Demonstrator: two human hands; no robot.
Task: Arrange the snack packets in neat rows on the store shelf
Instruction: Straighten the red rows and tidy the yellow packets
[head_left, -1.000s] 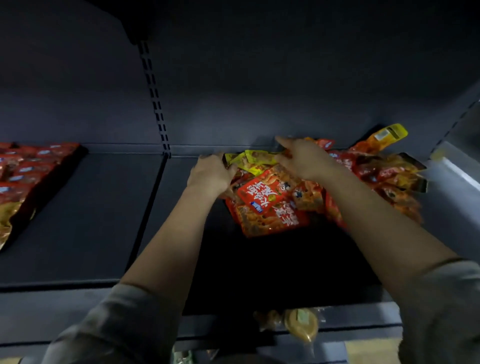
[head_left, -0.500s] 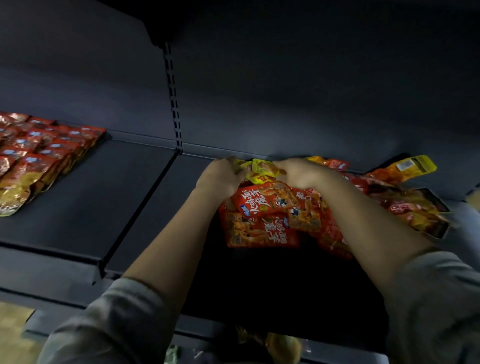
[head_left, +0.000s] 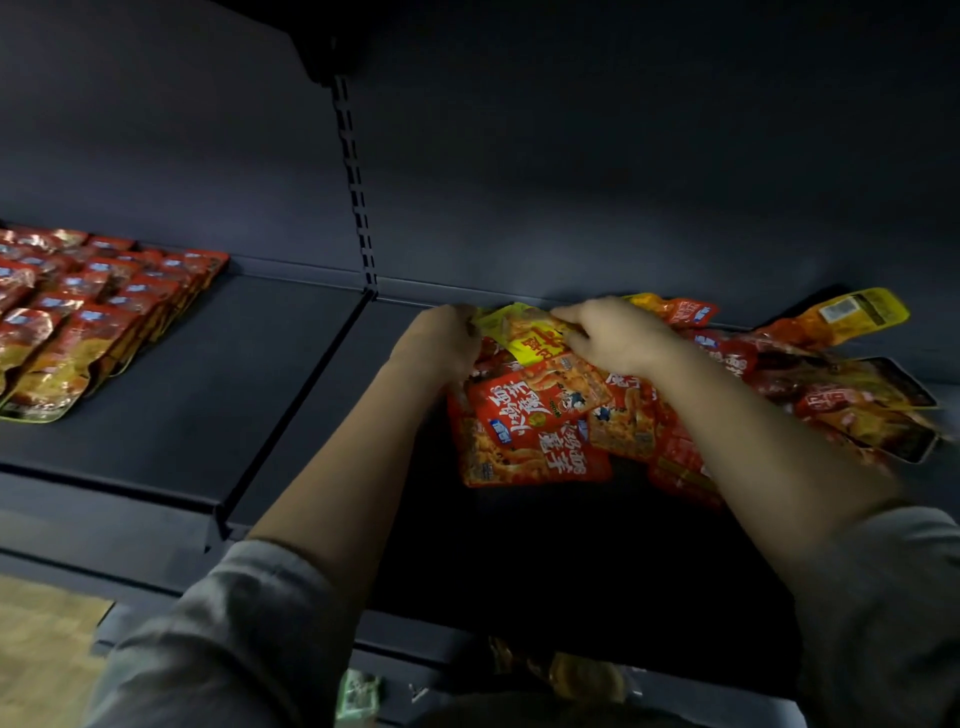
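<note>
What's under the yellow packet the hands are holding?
Under the yellow packet lies a jumbled heap of red snack packets. Whatever is beneath that heap is covered.

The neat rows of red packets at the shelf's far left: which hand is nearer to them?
Left. The left hand is nearer the neat rows; the right hand is farther right.

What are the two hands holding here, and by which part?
Both hold one yellow packet at the back of the pile: the left hand grips its left end, the right hand pinches its right edge.
</note>
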